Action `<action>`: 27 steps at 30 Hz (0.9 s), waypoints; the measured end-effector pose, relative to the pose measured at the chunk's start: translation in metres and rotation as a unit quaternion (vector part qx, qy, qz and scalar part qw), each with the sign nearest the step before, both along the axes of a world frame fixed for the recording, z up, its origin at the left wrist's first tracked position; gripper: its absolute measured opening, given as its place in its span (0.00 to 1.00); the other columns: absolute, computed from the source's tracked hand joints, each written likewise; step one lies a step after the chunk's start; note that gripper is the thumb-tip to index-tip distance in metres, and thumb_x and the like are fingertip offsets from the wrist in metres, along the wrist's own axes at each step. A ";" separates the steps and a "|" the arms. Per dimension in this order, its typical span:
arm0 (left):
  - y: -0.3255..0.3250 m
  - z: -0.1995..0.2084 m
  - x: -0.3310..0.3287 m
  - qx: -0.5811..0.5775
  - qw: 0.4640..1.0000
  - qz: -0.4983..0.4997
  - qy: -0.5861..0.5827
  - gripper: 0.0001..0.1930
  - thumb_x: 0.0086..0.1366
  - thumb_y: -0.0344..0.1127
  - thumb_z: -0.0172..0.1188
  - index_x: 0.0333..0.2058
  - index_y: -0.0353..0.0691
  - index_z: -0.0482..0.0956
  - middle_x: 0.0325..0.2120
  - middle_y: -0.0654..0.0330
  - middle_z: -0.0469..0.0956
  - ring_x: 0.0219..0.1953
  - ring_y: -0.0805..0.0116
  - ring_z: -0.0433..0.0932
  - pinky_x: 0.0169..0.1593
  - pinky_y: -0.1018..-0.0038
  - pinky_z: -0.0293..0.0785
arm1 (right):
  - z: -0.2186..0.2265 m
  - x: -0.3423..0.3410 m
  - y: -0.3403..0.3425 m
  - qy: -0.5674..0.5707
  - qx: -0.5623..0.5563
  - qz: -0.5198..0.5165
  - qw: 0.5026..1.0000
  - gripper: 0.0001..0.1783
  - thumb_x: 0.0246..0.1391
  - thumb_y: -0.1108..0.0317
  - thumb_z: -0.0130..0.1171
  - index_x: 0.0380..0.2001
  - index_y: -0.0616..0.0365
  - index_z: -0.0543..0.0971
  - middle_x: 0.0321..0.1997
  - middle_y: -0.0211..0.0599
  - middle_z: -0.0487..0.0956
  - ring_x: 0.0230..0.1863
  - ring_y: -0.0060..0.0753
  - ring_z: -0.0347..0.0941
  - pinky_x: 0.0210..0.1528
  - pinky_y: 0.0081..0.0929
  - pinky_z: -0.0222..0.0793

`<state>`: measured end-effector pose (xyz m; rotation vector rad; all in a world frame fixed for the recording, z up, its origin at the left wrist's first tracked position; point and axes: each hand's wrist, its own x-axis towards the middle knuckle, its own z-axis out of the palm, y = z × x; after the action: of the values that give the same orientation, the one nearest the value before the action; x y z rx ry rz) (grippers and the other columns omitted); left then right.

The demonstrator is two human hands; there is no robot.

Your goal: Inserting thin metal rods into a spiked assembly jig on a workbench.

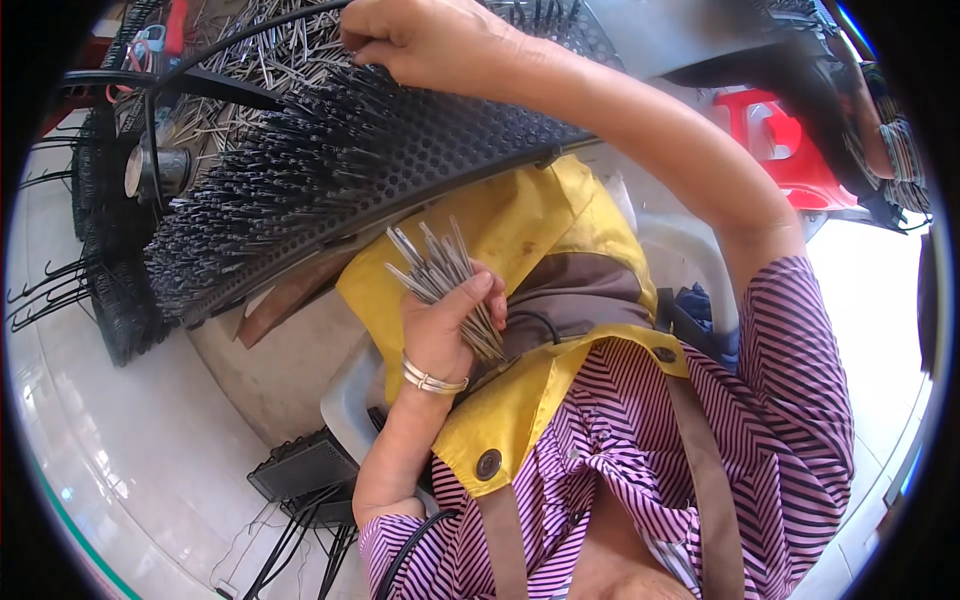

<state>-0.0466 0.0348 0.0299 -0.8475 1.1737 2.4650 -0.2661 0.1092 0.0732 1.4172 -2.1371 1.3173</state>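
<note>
Many metal rods [432, 268] in closed left hand [447, 318], frame centre; curls right hand [405, 42] over black perforated board [480, 135], frame top; cannot tell its hold.

The rods [436, 272] are silvery, the tray [470, 132] black, the apron [522, 402] yellow, the shirt [800, 350] black-striped pink.

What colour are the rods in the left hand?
The rods are silvery grey, clearest in the head view.

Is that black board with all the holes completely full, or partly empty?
Partly filled: thin dark rods crowd the left of the black board, while bare holes show toward its right.
</note>
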 end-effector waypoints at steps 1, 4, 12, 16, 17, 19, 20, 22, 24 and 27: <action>0.000 0.000 0.000 0.003 1.000 0.000 0.001 0.04 0.53 0.26 0.56 0.28 0.32 0.72 0.20 0.56 0.74 0.19 0.69 0.72 0.22 0.77 0.69 | -0.001 0.001 0.002 0.003 -0.027 0.007 1.000 0.01 0.36 0.80 0.49 0.18 0.66 0.68 0.19 0.52 0.70 0.26 0.56 0.69 0.27 0.42 0.64; 0.000 -0.001 0.000 0.007 1.000 0.004 -0.007 0.04 0.53 0.26 0.56 0.28 0.31 0.72 0.20 0.56 0.74 0.19 0.69 0.72 0.22 0.77 0.69 | -0.015 -0.002 0.003 0.016 -0.010 -0.020 1.000 0.02 0.36 0.81 0.49 0.19 0.66 0.68 0.22 0.51 0.71 0.28 0.55 0.69 0.28 0.41 0.64; -0.003 -0.003 -0.002 0.016 0.999 -0.017 0.022 0.07 0.53 0.27 0.57 0.31 0.34 0.72 0.24 0.54 0.74 0.19 0.66 0.72 0.20 0.74 0.68 | -0.028 0.011 0.021 0.054 -0.052 -0.071 0.995 0.05 0.39 0.81 0.50 0.24 0.65 0.70 0.22 0.49 0.70 0.27 0.54 0.68 0.27 0.40 0.64; -0.004 0.000 -0.010 0.021 0.999 -0.019 0.040 0.07 0.53 0.27 0.56 0.32 0.34 0.72 0.24 0.54 0.74 0.19 0.66 0.72 0.20 0.74 0.67 | -0.011 0.035 0.035 0.066 -0.015 -0.140 0.988 0.03 0.43 0.79 0.54 0.25 0.65 0.72 0.22 0.47 0.72 0.24 0.48 0.70 0.25 0.34 0.66; -0.004 0.001 -0.012 0.019 0.998 -0.022 0.053 0.07 0.53 0.27 0.57 0.32 0.34 0.72 0.24 0.54 0.74 0.20 0.66 0.72 0.20 0.74 0.67 | -0.014 0.037 0.038 0.035 -0.097 -0.111 0.988 0.03 0.44 0.78 0.56 0.25 0.65 0.73 0.21 0.44 0.74 0.22 0.42 0.72 0.24 0.31 0.68; -0.006 0.005 -0.016 0.039 0.998 -0.028 0.051 0.08 0.53 0.27 0.56 0.33 0.34 0.72 0.24 0.54 0.73 0.20 0.66 0.72 0.21 0.74 0.67 | -0.022 0.043 0.041 0.060 -0.130 -0.100 0.985 0.08 0.43 0.68 0.59 0.21 0.62 0.76 0.16 0.41 0.74 0.17 0.36 0.70 0.21 0.27 0.65; -0.006 0.010 -0.018 0.034 0.998 -0.017 0.044 0.06 0.52 0.26 0.55 0.30 0.32 0.72 0.22 0.55 0.73 0.19 0.67 0.72 0.21 0.75 0.68 | -0.008 0.064 0.049 -0.151 -0.006 -0.077 0.986 0.08 0.44 0.67 0.60 0.25 0.62 0.77 0.20 0.37 0.75 0.19 0.28 0.71 0.23 0.22 0.66; -0.003 0.014 -0.023 0.029 0.999 -0.014 0.037 0.05 0.51 0.25 0.54 0.28 0.30 0.72 0.19 0.55 0.73 0.18 0.68 0.72 0.21 0.76 0.69 | 0.000 0.086 0.059 -0.407 0.147 -0.027 0.901 0.13 0.44 0.63 0.63 0.27 0.63 0.78 0.23 0.33 0.77 0.23 0.17 0.71 0.25 0.17 0.67; -0.001 0.018 -0.026 0.033 0.997 -0.036 0.059 0.05 0.52 0.24 0.54 0.29 0.31 0.72 0.20 0.55 0.74 0.18 0.68 0.72 0.22 0.76 0.69 | -0.003 0.098 0.063 -0.500 0.130 0.024 0.856 0.13 0.43 0.65 0.63 0.27 0.66 0.77 0.22 0.33 0.77 0.24 0.16 0.71 0.25 0.16 0.67; 0.005 0.025 -0.028 0.049 0.996 -0.064 0.048 0.06 0.52 0.24 0.54 0.31 0.31 0.72 0.22 0.54 0.75 0.19 0.67 0.73 0.23 0.77 0.70 | -0.005 0.106 0.067 -0.567 0.084 0.028 0.819 0.09 0.44 0.69 0.61 0.26 0.66 0.76 0.23 0.33 0.77 0.25 0.16 0.70 0.26 0.15 0.66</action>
<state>-0.0750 0.0401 0.0552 -0.6145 1.0910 2.4592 -0.1601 0.1766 0.0682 0.7268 -2.9201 2.4616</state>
